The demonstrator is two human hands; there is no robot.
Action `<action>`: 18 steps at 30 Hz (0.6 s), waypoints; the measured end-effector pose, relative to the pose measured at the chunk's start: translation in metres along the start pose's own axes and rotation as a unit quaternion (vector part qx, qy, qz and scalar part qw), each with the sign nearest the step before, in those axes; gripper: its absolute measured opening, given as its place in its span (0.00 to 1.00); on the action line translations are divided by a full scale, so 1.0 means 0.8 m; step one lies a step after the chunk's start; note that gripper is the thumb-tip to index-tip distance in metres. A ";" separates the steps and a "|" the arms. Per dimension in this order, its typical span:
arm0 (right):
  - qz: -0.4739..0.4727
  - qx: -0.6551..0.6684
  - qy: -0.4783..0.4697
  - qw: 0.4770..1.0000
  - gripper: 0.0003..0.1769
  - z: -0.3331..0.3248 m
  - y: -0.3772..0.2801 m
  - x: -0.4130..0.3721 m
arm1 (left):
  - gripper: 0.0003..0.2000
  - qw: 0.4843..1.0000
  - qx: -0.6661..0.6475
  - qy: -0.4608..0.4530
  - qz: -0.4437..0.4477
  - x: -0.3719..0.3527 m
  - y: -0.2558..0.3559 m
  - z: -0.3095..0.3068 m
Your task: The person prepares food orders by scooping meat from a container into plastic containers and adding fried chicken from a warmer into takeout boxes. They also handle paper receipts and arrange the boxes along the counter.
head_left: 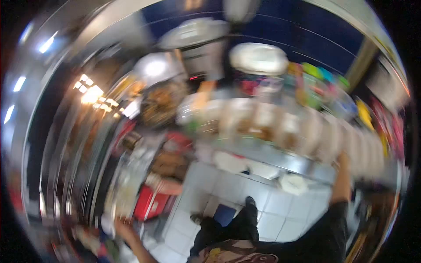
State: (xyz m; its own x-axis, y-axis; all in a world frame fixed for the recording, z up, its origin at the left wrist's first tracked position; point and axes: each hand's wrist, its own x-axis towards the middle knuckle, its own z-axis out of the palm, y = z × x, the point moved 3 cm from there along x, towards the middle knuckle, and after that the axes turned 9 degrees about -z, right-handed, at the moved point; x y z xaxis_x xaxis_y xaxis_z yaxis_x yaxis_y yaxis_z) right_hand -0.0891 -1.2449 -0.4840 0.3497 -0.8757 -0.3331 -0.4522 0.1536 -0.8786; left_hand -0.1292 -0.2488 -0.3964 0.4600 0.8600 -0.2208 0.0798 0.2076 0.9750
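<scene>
The whole view is smeared by motion. At the right, my right hand point(341, 161) reaches to the front edge of a counter, against a row of pale, upright container-like things point(309, 131). Its fingers are too blurred to make out. Low at the left, my left hand point(124, 224) is beside a small whitish round thing point(108, 224), near a red box point(151, 202) with a pale band. Whether it touches the round thing is unclear, and its fingers are blurred.
Behind the row stands a tub with a white lid point(258, 58). A dark round pan point(162, 103) holds brownish food. Tall metal racks point(72, 153) line the left. White items point(293, 184) lie below the counter's edge, above the tiled floor point(280, 212).
</scene>
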 end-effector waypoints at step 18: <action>-0.686 0.054 -0.536 0.489 0.14 0.476 -0.321 -1.037 | 0.22 0.955 -0.274 0.070 0.092 0.365 0.385 -0.240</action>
State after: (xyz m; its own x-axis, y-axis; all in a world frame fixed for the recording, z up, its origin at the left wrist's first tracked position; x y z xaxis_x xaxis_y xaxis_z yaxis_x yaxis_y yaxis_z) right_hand 0.0496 -0.3838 -0.1121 0.5178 0.5463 0.6583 0.8375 -0.1667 -0.5204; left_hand -0.1404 0.1556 -0.1654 0.2966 0.9512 -0.0853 -0.4830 0.2265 0.8458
